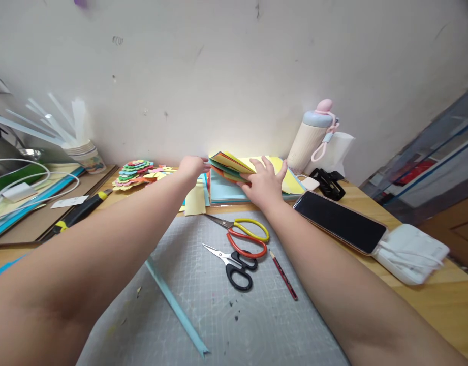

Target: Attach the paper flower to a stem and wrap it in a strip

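Note:
At the back of the desk, a sheaf of colored paper (234,165) in yellow, orange and green is tilted up over a larger paper stack (228,192), light blue at the front and yellow at the right. My right hand (267,184) grips the sheaf's right end, thumb low and the other fingers spread above. At its left edge, my left hand (193,166) has its fingertips curled against the paper; they are partly hidden. Yellow paper pieces (195,199) lie below the left hand. Nearer me on the grey cutting mat (279,330) rest red-and-yellow scissors (247,236) and black-handled scissors (237,269).
A pencil (283,274) and a light blue paper strip (176,307) lie on the mat. On the right are a phone (340,222), a white charger (412,254) and a bottle (312,134). Leftward stand cut paper shapes (132,175), a utility knife (81,212) and a paper cup (85,155).

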Available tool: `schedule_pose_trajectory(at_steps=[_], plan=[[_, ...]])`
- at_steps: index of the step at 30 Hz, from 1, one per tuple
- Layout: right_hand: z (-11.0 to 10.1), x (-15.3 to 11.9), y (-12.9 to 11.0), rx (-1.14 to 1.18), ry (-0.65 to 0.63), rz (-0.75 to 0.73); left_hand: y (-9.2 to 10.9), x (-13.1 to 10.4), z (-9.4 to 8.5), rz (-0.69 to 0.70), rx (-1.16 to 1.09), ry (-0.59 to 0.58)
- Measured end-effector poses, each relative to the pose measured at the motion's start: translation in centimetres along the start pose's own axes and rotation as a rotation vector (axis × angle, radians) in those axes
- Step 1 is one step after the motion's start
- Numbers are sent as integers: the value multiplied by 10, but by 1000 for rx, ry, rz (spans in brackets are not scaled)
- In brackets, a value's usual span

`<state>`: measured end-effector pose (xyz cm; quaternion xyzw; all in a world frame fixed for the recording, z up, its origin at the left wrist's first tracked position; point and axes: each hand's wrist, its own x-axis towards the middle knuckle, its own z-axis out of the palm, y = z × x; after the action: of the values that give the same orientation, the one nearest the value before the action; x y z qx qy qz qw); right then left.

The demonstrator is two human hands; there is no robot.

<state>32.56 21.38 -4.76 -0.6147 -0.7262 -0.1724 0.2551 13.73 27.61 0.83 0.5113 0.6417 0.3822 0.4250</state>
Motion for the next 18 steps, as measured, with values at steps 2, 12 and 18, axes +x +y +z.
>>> schedule_pose_trajectory(at_steps=[2,12,18], plan=[[1,0,0,5,15,-15,2,-1,2,-53,-122,-40],[11,6,5,75,104,120,-18,-1,19,-217,-437,-40],[12,10,7,98,98,142,-20,4,32,-262,-420,-23]])
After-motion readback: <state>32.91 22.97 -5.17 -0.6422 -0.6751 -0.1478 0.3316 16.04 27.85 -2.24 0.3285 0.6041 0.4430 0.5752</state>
